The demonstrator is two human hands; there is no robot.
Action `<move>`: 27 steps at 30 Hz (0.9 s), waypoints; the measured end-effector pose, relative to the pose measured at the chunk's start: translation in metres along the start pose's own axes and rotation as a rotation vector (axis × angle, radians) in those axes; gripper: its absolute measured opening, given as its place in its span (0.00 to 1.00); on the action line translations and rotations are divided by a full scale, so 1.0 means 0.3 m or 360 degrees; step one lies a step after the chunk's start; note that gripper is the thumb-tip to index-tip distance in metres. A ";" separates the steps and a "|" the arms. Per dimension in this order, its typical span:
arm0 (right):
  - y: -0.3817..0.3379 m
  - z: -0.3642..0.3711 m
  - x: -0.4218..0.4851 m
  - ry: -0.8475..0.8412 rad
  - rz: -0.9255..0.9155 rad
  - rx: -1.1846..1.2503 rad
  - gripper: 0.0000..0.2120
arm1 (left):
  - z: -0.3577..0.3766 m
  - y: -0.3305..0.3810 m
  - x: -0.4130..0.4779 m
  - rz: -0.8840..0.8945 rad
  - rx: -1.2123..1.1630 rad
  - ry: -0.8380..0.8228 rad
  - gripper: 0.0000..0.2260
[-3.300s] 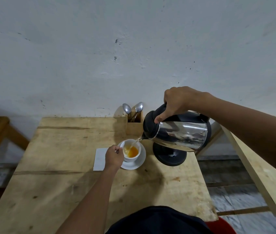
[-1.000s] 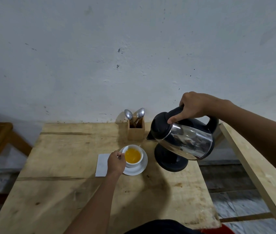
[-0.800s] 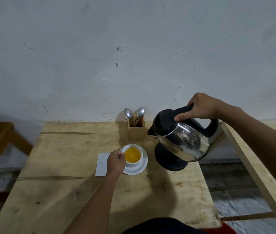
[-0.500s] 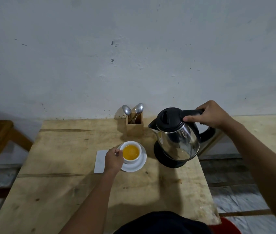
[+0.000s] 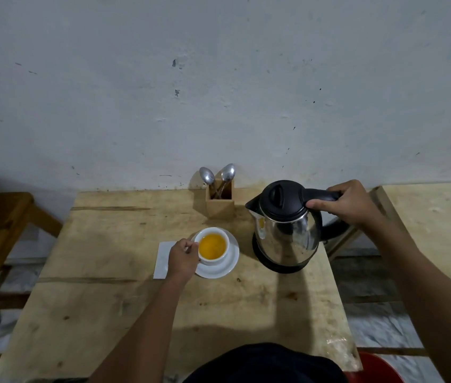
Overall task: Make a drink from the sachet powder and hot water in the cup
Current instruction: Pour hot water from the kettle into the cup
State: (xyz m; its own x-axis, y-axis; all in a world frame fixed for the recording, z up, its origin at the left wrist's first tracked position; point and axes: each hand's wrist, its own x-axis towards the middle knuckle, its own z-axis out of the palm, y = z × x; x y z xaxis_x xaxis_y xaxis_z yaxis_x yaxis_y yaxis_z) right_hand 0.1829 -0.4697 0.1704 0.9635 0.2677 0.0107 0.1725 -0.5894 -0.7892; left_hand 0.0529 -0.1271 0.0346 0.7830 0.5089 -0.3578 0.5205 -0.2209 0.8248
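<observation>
Kettle [image 5: 287, 239] returned to base [image 5: 279, 268], right grip [image 5: 348, 203] holding it; left grip [image 5: 182, 258] holds orange-filled cup [image 5: 213, 261].

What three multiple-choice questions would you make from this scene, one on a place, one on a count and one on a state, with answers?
1. Where does the cup stand? A. on a tray B. on the floor C. on a white saucer
2. How many spoons stand in the wooden holder? A. one B. two C. four
3. How is the kettle? A. upright on its black base B. tilted, pouring C. on its side
Answers: 1 C, the saucer shows round the cup; 2 B, two bowls stick up; 3 A, it sits level, right hand gripping its handle.
</observation>
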 end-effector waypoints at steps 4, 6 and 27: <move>0.055 -0.006 0.004 -0.0005 -0.0011 0.0062 0.48 | 0.001 0.001 -0.003 -0.0013 -0.0008 0.0012 0.08; 0.086 -0.010 -0.002 -0.0006 0.0005 0.0091 0.46 | 0.002 0.002 -0.005 -0.0010 -0.0013 0.0029 0.08; -0.056 0.128 -0.095 0.0823 0.0101 -0.0263 0.16 | -0.007 0.024 -0.013 -0.0008 0.0004 -0.0012 0.06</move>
State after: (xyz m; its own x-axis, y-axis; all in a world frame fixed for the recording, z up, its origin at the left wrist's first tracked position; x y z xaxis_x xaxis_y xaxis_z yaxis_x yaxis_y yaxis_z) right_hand 0.1446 -0.4382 0.1597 0.9411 -0.1575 0.2993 0.1004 -0.7151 -0.6917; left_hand 0.0531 -0.1289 0.0429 0.7828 0.5039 -0.3652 0.5254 -0.2205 0.8218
